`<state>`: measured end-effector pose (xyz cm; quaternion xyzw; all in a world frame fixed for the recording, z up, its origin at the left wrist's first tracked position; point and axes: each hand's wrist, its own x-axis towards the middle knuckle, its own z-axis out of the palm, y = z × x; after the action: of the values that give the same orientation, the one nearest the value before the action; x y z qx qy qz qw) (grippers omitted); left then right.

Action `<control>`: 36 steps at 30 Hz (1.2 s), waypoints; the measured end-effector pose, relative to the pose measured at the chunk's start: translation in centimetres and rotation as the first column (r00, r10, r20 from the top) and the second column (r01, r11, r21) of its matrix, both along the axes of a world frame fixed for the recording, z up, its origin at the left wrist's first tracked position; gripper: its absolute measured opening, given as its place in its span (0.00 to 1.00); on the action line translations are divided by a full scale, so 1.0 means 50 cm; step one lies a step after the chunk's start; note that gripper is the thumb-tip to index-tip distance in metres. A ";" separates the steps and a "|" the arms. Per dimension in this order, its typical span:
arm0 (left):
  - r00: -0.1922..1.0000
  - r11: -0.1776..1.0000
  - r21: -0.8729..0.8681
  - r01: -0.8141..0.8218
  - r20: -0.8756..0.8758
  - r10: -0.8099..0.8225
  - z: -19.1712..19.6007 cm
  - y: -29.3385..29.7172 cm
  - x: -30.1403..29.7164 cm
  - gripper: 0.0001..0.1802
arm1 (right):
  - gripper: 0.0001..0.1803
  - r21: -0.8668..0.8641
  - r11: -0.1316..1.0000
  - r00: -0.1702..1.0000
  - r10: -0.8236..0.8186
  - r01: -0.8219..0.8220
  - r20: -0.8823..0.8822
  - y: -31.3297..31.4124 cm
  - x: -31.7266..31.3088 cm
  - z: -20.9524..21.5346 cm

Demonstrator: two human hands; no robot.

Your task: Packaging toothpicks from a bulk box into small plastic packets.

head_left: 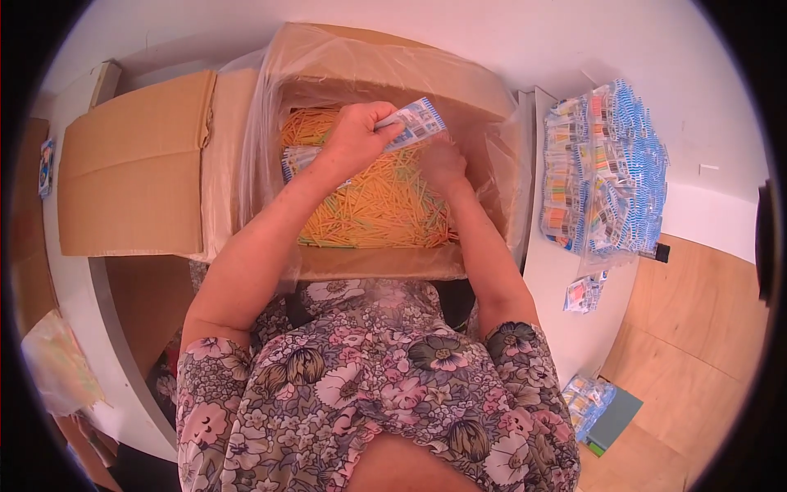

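Observation:
Over the open cardboard box [369,264] my left hand [361,135] is closed on a small printed plastic packet [420,125], blue and white and partly see-through. My right hand [443,166] is just right of that packet, its fingers smeared by motion, so I cannot make out whether they hold anything. Below both hands, thin yellow, orange and green sticks [373,209] fill the box in a loose heap. Further printed packets [300,159] lie on the sticks at the left, partly hidden behind my left forearm.
A clear plastic liner [256,143] hangs over the box walls. Its cardboard flap [135,164] spreads left. Many packets [607,164] are stacked on the white surface at right, with a loose packet [584,293] nearer me. A plastic bag [61,365] lies at far left.

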<state>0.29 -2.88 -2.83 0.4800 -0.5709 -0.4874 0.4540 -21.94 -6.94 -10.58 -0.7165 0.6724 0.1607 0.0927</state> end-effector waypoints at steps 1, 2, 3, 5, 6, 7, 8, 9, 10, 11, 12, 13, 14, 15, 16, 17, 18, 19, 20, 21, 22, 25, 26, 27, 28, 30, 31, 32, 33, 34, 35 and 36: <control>1.000 1.000 0.007 -0.004 -0.004 0.004 -0.003 -0.001 0.003 0.06 | 0.18 -0.054 0.996 0.995 0.067 -0.071 -0.074 0.001 -0.004 0.001; 1.000 1.000 0.014 -0.006 -0.010 0.007 -0.003 -0.001 0.003 0.06 | 0.18 -0.055 0.996 0.995 0.067 -0.071 -0.074 -0.002 -0.010 0.005; 1.000 1.000 0.013 -0.006 -0.010 0.006 -0.004 0.000 0.002 0.06 | 0.19 -0.030 0.998 0.997 0.056 -0.054 0.049 -0.007 -0.016 0.009; 0.995 0.998 -0.011 -0.064 -0.084 0.062 -0.002 0.000 0.000 0.06 | 0.20 -0.008 0.999 0.985 0.035 -0.034 0.171 -0.020 -0.033 0.011; 0.995 0.998 -0.016 -0.057 -0.083 0.056 0.002 -0.002 -0.002 0.06 | 0.20 -0.013 1.000 0.971 -0.003 0.006 0.241 -0.027 -0.043 0.007; 0.994 0.999 0.001 -0.053 -0.092 0.053 0.006 -0.005 -0.004 0.07 | 0.20 -0.015 0.999 0.950 -0.040 0.047 0.310 -0.031 -0.054 0.004; 0.994 0.998 0.024 -0.058 -0.097 0.060 0.007 -0.004 0.001 0.07 | 0.20 -0.013 0.999 0.949 -0.039 0.045 0.313 -0.030 -0.048 0.015; 0.994 0.998 0.026 -0.060 -0.093 0.062 0.007 -0.001 0.004 0.07 | 0.23 0.123 0.982 0.908 -0.179 0.142 0.379 -0.029 -0.045 0.027; 0.994 0.998 0.042 -0.053 -0.088 0.057 0.008 0.002 0.007 0.06 | 0.26 0.262 0.939 0.848 -0.321 0.224 0.423 -0.027 -0.040 0.038; 0.995 0.997 0.057 -0.046 -0.087 0.051 0.009 0.003 0.010 0.06 | 0.26 0.263 0.939 0.848 -0.318 0.221 0.424 -0.020 -0.026 0.057; 0.995 0.997 0.060 -0.049 -0.084 0.054 0.015 0.005 0.013 0.06 | 0.28 0.168 0.979 0.900 -0.175 0.116 0.399 -0.006 -0.011 0.075; 0.995 0.995 0.084 -0.058 -0.072 0.064 0.023 0.006 0.016 0.06 | 0.30 0.077 0.997 0.933 -0.029 0.002 0.359 0.006 0.000 0.083; 0.996 0.993 0.104 -0.061 -0.063 0.067 0.029 0.005 0.014 0.06 | 0.30 0.076 0.997 0.933 -0.031 0.004 0.359 0.017 -0.004 0.080; 0.996 0.993 0.104 -0.059 -0.063 0.065 0.030 0.004 0.012 0.06 | 0.31 0.128 0.992 0.908 -0.050 -0.004 0.415 0.027 -0.009 0.069; 0.996 0.991 0.124 -0.043 -0.074 0.052 0.030 0.003 0.010 0.06 | 0.33 0.180 0.984 0.881 -0.072 -0.015 0.468 0.034 -0.014 0.057; 0.996 0.990 0.141 -0.024 -0.085 0.036 0.034 0.001 0.007 0.06 | 0.33 0.177 0.984 0.880 -0.074 -0.011 0.469 0.039 -0.023 0.041; 0.996 0.990 0.140 -0.023 -0.086 0.035 0.025 -0.001 0.005 0.06 | 0.27 0.186 0.982 0.880 -0.068 -0.024 0.470 0.045 -0.027 0.024; 0.997 0.998 0.063 -0.024 -0.075 0.029 0.007 -0.005 0.002 0.07 | 0.24 0.196 0.980 0.880 -0.061 -0.038 0.472 0.049 -0.033 0.008; 0.998 0.999 -0.007 -0.032 -0.061 0.031 -0.008 -0.006 0.004 0.07 | 0.24 0.202 0.978 0.880 -0.057 -0.045 0.472 0.051 -0.019 0.018; 0.997 0.999 -0.002 -0.037 -0.061 0.037 -0.012 -0.003 0.008 0.07 | 0.24 0.255 0.965 0.927 -0.033 -0.068 0.374 0.054 0.003 0.046; 0.997 0.999 0.014 -0.039 -0.060 0.039 -0.015 0.000 0.011 0.07 | 0.23 0.309 0.947 0.962 -0.001 -0.086 0.273 0.057 0.017 0.061; 0.998 0.999 0.041 -0.024 -0.063 0.026 -0.002 -0.005 0.006 0.07 | 0.22 0.251 0.963 0.964 0.029 -0.098 0.263 0.055 0.009 0.048; 0.998 0.998 0.066 -0.017 -0.063 0.021 0.001 -0.004 0.005 0.07 | 0.22 0.251 0.963 0.964 0.032 -0.101 0.262 0.054 0.009 0.047; 0.998 0.998 0.065 -0.019 -0.064 0.023 0.004 -0.004 0.006 0.07 | 0.21 0.219 0.969 0.965 0.053 -0.112 0.256 0.052 0.006 0.046; 0.999 0.998 0.056 -0.019 -0.048 0.022 0.007 -0.004 0.007 0.07 | 0.20 0.187 0.975 0.966 0.073 -0.122 0.249 0.050 0.002 0.047; 0.999 0.998 0.051 -0.028 -0.033 0.030 0.005 0.000 0.011 0.07 | 0.20 0.148 0.983 0.950 0.060 -0.110 0.305 0.042 -0.007 0.060; 0.998 0.999 0.031 -0.042 -0.052 0.043 0.002 0.002 0.015 0.07 | 0.20 0.109 0.990 0.931 0.045 -0.090 0.363 0.038 -0.010 0.066; 0.996 0.999 0.006 -0.049 -0.072 0.050 0.003 0.001 0.015 0.07 | 0.20 0.107 0.990 0.932 0.045 -0.089 0.360 0.034 -0.017 0.065; 0.996 0.999 0.004 -0.049 -0.074 0.049 0.004 0.001 0.016 0.07 | 0.20 0.109 0.992 0.922 0.015 -0.062 0.387 0.030 -0.024 0.060; 0.996 0.998 0.013 -0.055 -0.072 0.056 0.004 0.002 0.017 0.07 | 0.21 0.112 0.993 0.910 -0.014 -0.036 0.414 0.026 -0.028 0.055; 0.996 0.998 0.020 -0.058 -0.069 0.059 0.007 0.001 0.016 0.07 | 0.21 0.109 0.993 0.911 -0.014 -0.035 0.412 0.020 -0.038 0.040; 0.996 0.998 0.016 -0.053 -0.071 0.054 0.013 0.000 0.014 0.07 | 0.22 0.054 0.999 0.884 -0.023 -0.002 0.468 0.016 -0.050 0.019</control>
<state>0.97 -2.90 -2.20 0.4808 -0.5378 -0.4958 0.4835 -24.44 -6.11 -9.61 -0.7277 0.6296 0.0004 0.2720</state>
